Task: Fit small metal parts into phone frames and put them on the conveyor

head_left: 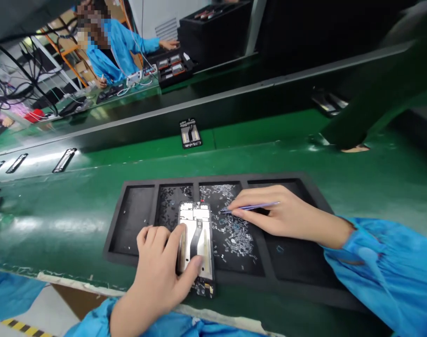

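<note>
An opened phone frame (pixel 204 243) with a dark ribbon cable lies upright over the front of a black compartment tray (pixel 113 229). My left hand (pixel 164 267) grips it, fingers along its left edge and thumb across its lower face. In my right hand (pixel 269 213) a pair of purple tweezers (pixel 253 206) is pinched, tips pointing left, close to the upper right of the phone frame. Beneath the tips, one compartment holds a scatter of tiny silvery parts (pixel 237 241). Small dark parts (pixel 171 199) fill the compartment to its left, partly hidden by the phone frame.
Another phone frame (pixel 191 133) rests on the green bench (pixel 76 201) behind the tray, and several more lie at the left. A dark post (pixel 371 107) rises at the right. Across the divider, a co-worker in blue (pixel 118 42) sits by a black tray of phones (pixel 174 68).
</note>
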Demonstrator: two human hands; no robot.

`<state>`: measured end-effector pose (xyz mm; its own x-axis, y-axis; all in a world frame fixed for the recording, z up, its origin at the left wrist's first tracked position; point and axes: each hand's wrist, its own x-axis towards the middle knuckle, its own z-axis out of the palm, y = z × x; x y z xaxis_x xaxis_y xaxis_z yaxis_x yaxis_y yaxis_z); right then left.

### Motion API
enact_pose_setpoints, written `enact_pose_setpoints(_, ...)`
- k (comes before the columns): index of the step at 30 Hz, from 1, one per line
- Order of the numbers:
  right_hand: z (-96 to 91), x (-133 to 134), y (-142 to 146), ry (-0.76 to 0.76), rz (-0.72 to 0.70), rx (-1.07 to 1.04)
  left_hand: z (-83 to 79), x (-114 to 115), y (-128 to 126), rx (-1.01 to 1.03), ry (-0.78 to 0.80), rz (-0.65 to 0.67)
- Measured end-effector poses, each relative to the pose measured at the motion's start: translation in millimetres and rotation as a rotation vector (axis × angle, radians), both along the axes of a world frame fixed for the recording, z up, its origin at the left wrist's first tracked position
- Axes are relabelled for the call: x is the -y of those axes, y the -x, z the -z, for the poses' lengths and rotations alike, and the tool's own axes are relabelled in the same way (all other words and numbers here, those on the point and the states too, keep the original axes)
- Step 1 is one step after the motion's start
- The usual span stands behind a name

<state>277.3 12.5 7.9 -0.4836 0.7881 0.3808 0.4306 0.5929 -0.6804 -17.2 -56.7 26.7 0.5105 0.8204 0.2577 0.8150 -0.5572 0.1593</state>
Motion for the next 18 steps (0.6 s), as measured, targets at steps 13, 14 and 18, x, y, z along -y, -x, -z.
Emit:
enact_pose_setpoints(13,-2.2,0,-5,0.052,0.022,-0.011,-11.8,-82,4,-0.017,-0.271,0.531)
enact_pose_setpoints(14,-2.2,1,-6,0.072,0.010,-0.021,-8.4,-82,6,0.009,-0.253,0.535)
enact_pose_setpoints(18,-3.3,2,-7,0.124,-0.036,-0.023,-0.4,-78,12,0.106,-0.179,0.633)
